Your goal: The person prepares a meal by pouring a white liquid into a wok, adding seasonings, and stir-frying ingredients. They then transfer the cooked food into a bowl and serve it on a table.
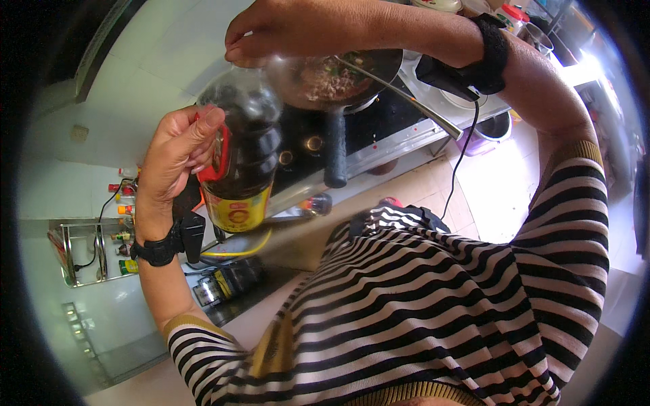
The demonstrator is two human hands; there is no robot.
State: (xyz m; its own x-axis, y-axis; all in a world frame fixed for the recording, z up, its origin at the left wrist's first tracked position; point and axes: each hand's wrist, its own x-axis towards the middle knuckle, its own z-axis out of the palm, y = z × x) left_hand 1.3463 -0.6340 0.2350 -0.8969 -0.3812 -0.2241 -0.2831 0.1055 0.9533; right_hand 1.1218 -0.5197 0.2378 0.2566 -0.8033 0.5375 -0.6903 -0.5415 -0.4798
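My left hand (185,147) grips the red handle of a large clear plastic bottle (251,137), upright or nearly so. Dark brown liquid, likely soy sauce, fills much of it below a clear upper part, and a yellow label wraps its base. At the bottle's top, the fingers of my right hand (274,33) are pinched together; they hide the cap or mouth. Behind the bottle a frying pan or wok (376,68) sits on the hob, its black handle (335,152) pointing towards me. Chopped meat (332,83) with green bits lies inside. A metal-handled utensil (406,96) leans over the pan's rim.
Two knobs, one of them a brass-coloured knob (314,144), mark the black gas hob (299,124). Another dark bottle (319,204) is below the counter edge. Several condiment bottles (124,209) and a wire rack (84,254) line the left wall. A purple bin (485,137) stands right.
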